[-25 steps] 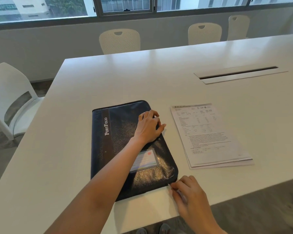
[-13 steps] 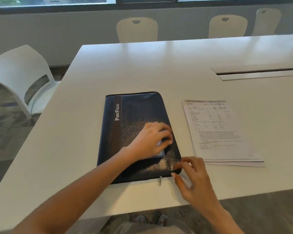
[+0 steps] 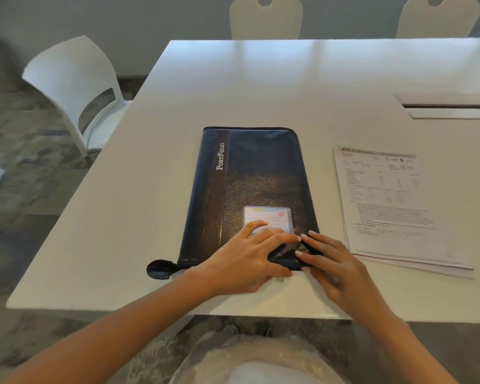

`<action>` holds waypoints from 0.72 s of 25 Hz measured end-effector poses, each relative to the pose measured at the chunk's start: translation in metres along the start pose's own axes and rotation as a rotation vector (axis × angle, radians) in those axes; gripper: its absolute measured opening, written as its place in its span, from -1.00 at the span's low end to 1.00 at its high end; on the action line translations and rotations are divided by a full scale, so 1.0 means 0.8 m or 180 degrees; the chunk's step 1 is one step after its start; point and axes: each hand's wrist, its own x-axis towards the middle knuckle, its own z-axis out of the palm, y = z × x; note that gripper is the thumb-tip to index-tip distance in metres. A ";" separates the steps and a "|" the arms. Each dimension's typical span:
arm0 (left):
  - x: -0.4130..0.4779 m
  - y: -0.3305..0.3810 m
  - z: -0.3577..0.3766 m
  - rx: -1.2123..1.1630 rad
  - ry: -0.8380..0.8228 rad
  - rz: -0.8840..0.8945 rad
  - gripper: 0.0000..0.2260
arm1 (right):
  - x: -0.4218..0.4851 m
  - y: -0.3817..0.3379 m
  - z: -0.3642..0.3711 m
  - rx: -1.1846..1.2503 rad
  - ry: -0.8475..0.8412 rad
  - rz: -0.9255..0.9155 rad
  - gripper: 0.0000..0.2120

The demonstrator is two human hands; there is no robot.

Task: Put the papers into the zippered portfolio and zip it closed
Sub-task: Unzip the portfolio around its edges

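Observation:
The dark navy portfolio (image 3: 250, 173) lies flat and closed on the white table (image 3: 139, 206), with its "PortFolio" stripe on the left. My left hand (image 3: 247, 259) presses on its near right corner, fingers over the card window and thumb along the near edge. A small metal zipper pull (image 3: 281, 279) shows just below that thumb. My right hand (image 3: 333, 261) has its fingertips spread against the same corner, where the cover looks creased. The stack of printed papers (image 3: 391, 206) rests on the table to the right, apart from the portfolio.
A dark tab (image 3: 161, 269) sticks out at the portfolio's near left corner. A cable slot (image 3: 449, 106) is set into the table at the far right. White chairs stand at the left (image 3: 72, 87) and along the far side (image 3: 265, 18). The table's near edge runs close under my wrists.
My left hand has slid down the cover to the near right corner. My right hand has come up from the table edge onto that corner. The view has tilted down.

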 end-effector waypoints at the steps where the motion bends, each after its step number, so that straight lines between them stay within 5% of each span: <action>1: 0.002 -0.001 0.000 0.0052 -0.0002 0.0019 -0.76 | 0.000 -0.001 0.000 -0.0015 0.0009 0.0005 -0.67; 8: -0.015 -0.005 -0.011 0.0027 0.0442 0.0114 -0.78 | -0.001 -0.005 0.002 -0.0105 0.0090 0.0055 -0.69; 18: -0.130 -0.040 -0.034 0.0450 0.0339 -0.0211 -0.83 | 0.001 -0.010 0.001 0.0043 0.0172 0.0199 -0.70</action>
